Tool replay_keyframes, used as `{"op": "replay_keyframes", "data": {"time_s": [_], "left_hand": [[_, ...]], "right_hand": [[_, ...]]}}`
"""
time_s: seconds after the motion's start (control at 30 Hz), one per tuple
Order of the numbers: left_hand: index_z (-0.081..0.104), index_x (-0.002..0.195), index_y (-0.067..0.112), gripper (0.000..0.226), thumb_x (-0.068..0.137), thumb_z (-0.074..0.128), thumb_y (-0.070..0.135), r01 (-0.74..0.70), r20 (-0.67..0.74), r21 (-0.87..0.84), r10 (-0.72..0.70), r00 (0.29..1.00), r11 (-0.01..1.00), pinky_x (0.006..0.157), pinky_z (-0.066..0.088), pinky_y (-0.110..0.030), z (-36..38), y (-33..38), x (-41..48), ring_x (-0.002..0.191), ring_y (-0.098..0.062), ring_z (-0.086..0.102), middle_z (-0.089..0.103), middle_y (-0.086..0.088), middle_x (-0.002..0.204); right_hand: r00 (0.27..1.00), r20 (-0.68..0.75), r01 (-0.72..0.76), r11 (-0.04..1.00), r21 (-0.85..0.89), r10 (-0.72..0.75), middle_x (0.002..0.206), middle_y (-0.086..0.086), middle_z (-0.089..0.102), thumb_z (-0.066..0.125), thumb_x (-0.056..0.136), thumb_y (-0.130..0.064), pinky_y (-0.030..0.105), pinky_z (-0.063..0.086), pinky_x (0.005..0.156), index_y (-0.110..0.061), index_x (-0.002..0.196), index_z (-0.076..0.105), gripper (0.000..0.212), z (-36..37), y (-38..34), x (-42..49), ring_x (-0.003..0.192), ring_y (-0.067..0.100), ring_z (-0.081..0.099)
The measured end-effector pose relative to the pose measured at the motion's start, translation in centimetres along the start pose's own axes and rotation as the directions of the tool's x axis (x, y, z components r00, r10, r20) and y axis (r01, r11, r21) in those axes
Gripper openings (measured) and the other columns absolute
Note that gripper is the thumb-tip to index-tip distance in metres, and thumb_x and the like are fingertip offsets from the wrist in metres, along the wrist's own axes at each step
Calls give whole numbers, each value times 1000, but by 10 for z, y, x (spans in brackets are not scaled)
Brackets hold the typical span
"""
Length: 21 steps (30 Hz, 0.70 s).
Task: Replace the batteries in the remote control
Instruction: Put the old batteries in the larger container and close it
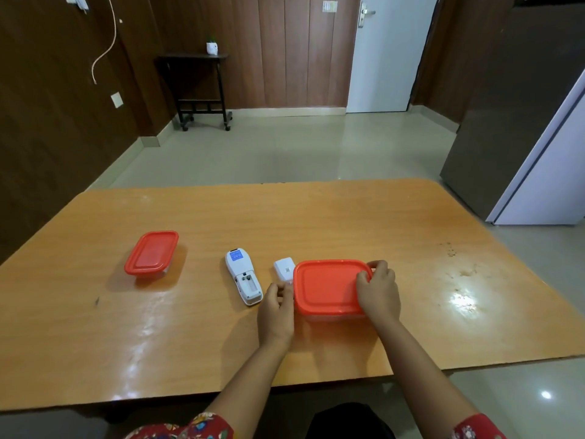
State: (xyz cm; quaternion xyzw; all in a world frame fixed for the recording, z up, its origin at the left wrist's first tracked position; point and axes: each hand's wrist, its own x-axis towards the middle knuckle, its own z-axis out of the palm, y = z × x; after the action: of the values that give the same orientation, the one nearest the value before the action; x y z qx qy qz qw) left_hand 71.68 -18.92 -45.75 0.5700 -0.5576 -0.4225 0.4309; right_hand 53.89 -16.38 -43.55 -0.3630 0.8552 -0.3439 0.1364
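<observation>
**Both hands on the lidded box, remote lying open beside it**

The remote control (238,264) lies face down on the bench (316,217), just left of the hands. Its battery compartment (249,283) is uncovered, though whether any cells sit inside is hard to tell from this distance. The white battery cover (284,269) rests between the remote control and the red-lidded container (329,288), touching or nearly touching the container's far left corner.

The left hand (278,307) has its fingers curled against the container's left side, holding it. The right hand (378,286) reaches over the lid's far right corner, fingers and thumb pinching the rim there. A second red-lidded container (152,253) stands closed, well apart on the left.
</observation>
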Motion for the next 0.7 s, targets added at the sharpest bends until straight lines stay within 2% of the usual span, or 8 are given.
{"op": "replay_keyframes", "data": {"time_s": [0.17, 0.27, 0.33, 0.5, 0.7], "left_hand": [[56, 88, 15, 42, 94, 37, 52, 162, 14, 96, -164, 986, 982, 70, 39, -30, 13, 22, 22, 79, -19, 57, 60, 1, 81], [55, 92, 14, 52, 92, 30, 59, 267, 20, 246, -280, 960, 932, 72, 39, -32, 20, 29, 31, 87, -25, 57, 60, -4, 86], [56, 95, 13, 52, 92, 30, 59, 274, 14, 314, -293, 956, 909, 72, 37, -31, 23, 30, 34, 86, -26, 55, 60, -5, 89], [50, 87, 14, 42, 94, 37, 53, 267, -14, 252, -273, 962, 930, 71, 38, -31, 28, 28, 34, 85, -28, 56, 59, -5, 86], [46, 80, 16, 39, 93, 40, 52, 270, -44, 181, -267, 963, 946, 66, 37, -31, 33, 20, 37, 78, -28, 55, 60, -6, 84]], "right_hand": [[992, 93, -82, 997, -17, 83, 125, 18, 51, 31, 97, -35, 44, 42, 91, -12, 126, 51, 42, 2, 5, 12, 111, 39, 53], [980, 151, -133, 991, 31, 127, 115, 19, 61, 29, 98, -46, 38, 41, 80, -8, 103, 58, 48, 1, 9, 19, 107, 37, 56], [976, 171, -149, 985, 87, 133, 108, 18, 64, 30, 97, -50, 36, 39, 74, -11, 88, 55, 47, 1, 11, 22, 102, 36, 58], [976, 163, -178, 961, 213, 144, 90, 12, 63, 36, 95, -53, 35, 37, 69, -14, 75, 52, 47, 4, 16, 23, 92, 35, 59], [979, 153, -170, 955, 244, 136, 73, 6, 56, 38, 95, -51, 36, 36, 65, -16, 66, 46, 47, 8, 19, 25, 80, 32, 56]]}}
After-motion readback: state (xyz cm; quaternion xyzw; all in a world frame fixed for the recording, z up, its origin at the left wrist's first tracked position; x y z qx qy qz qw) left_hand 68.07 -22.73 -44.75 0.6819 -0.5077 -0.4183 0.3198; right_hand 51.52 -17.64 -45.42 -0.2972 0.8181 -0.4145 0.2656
